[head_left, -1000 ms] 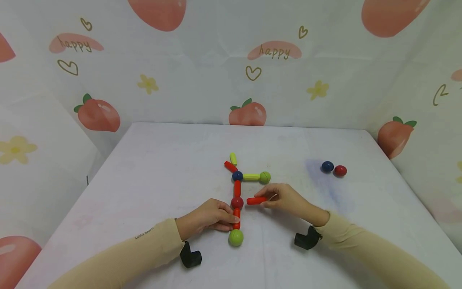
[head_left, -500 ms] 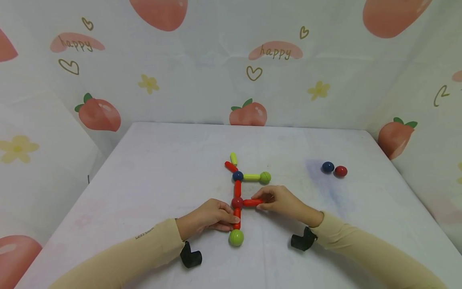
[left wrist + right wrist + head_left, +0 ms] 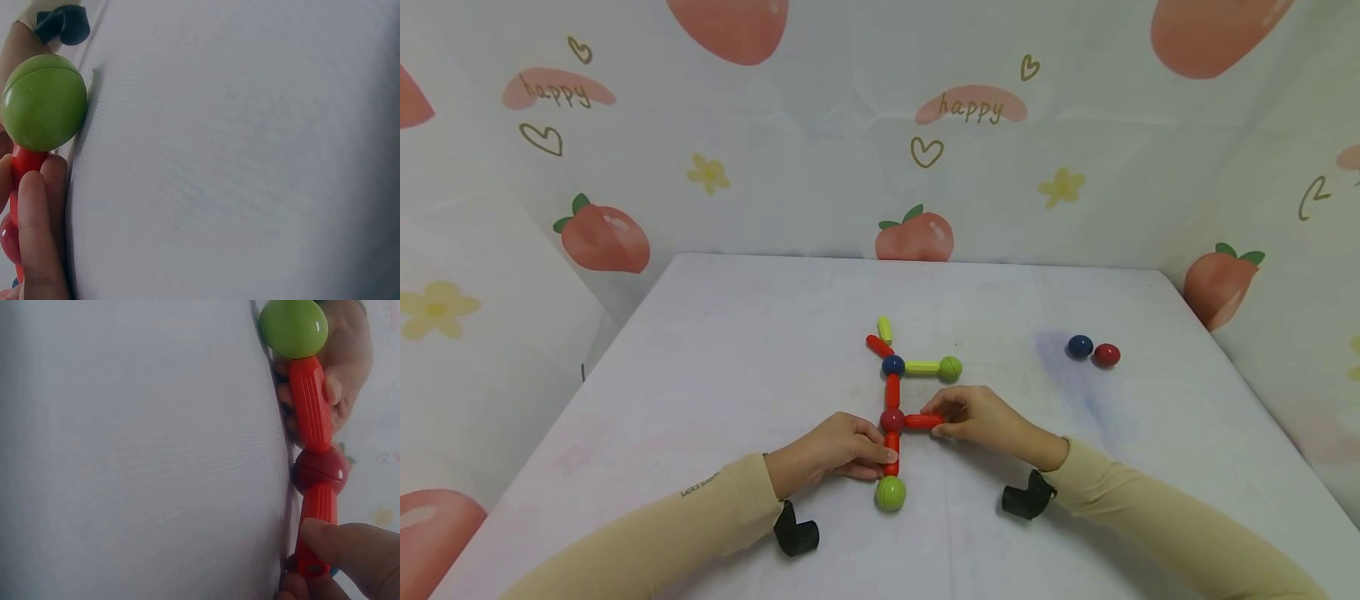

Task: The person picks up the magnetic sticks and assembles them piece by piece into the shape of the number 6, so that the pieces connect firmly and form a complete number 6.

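Observation:
A chain of coloured rods and balls lies on the table. My left hand pinches the lower red rod, which joins a green ball to a red ball. From the right, my right hand pinches another red rod between thumb and fingers; its far end touches the red ball. Farther up stand an upright red rod and a blue ball. In the left wrist view, the green ball sits close, beyond my fingertips.
From the blue ball a yellow rod leads right to a green ball. A short red rod and a loose-looking yellow rod lie behind it. Loose blue and red balls sit at the right on the white table.
My right hand has moved slightly left, bringing its red rod from a gap beside the red ball to contact with it. My left hand has stayed in place.

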A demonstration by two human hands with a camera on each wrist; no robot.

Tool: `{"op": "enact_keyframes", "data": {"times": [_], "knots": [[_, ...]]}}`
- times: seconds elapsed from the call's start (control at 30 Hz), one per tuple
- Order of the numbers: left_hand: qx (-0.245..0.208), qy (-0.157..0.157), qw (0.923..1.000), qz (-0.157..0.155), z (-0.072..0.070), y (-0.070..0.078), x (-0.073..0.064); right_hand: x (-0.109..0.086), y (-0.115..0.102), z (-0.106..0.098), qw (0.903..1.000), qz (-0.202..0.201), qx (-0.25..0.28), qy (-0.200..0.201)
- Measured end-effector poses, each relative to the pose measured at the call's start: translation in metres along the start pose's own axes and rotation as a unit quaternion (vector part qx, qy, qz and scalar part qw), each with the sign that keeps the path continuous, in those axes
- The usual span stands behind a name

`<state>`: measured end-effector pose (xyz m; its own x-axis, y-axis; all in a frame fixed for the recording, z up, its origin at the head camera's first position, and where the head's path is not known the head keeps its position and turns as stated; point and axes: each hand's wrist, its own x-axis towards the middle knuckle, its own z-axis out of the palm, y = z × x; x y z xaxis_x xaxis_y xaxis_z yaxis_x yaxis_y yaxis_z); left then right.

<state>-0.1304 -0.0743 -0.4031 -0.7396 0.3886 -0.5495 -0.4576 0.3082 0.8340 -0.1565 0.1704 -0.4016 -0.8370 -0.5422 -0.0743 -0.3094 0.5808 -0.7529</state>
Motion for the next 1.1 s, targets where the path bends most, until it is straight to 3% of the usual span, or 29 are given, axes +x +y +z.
{"op": "enact_keyframes", "data": {"times": [1.1], "knots": [[-0.001, -0.005, 1.0, 0.003, -0.001, -0.0025, 0.0028, 0.0008, 0.0018, 0.0007, 0.9999, -0.015, -0.003, 0.003]]}}
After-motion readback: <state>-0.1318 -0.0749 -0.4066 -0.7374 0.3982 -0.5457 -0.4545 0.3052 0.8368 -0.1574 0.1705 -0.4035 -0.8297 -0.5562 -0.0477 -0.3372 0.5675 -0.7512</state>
